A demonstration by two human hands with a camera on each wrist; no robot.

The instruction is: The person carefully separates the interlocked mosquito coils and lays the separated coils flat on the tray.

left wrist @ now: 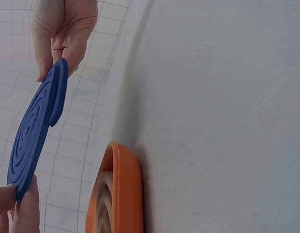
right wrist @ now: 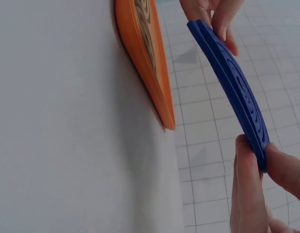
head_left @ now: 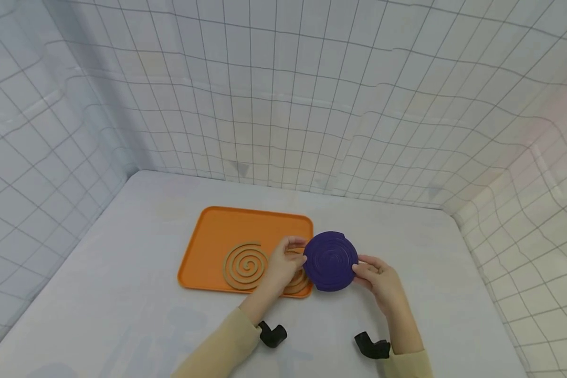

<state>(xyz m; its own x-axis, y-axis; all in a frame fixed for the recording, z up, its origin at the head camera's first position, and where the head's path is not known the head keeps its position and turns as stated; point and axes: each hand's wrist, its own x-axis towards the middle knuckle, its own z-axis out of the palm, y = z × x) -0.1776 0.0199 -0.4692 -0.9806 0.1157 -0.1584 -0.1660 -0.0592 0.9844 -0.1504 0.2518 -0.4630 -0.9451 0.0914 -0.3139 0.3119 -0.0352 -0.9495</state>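
Observation:
A round, flat blue-purple mosquito coil disc, with spiral grooves on its face, is held between both hands over the right end of an orange tray. My left hand pinches its left edge between thumb and fingers. On the opposite edge, my right hand pinches it the same way. Both wrist views show the disc raised above the table and tilted, with a stepped end at its rim. In the tray lies a tan spiral coil; a second tan coil is partly hidden behind my left hand.
The tray and disc are over a white-covered table. Grid-patterned white sheets rise at the back and both sides. Black wrist-camera mounts sit by each sleeve.

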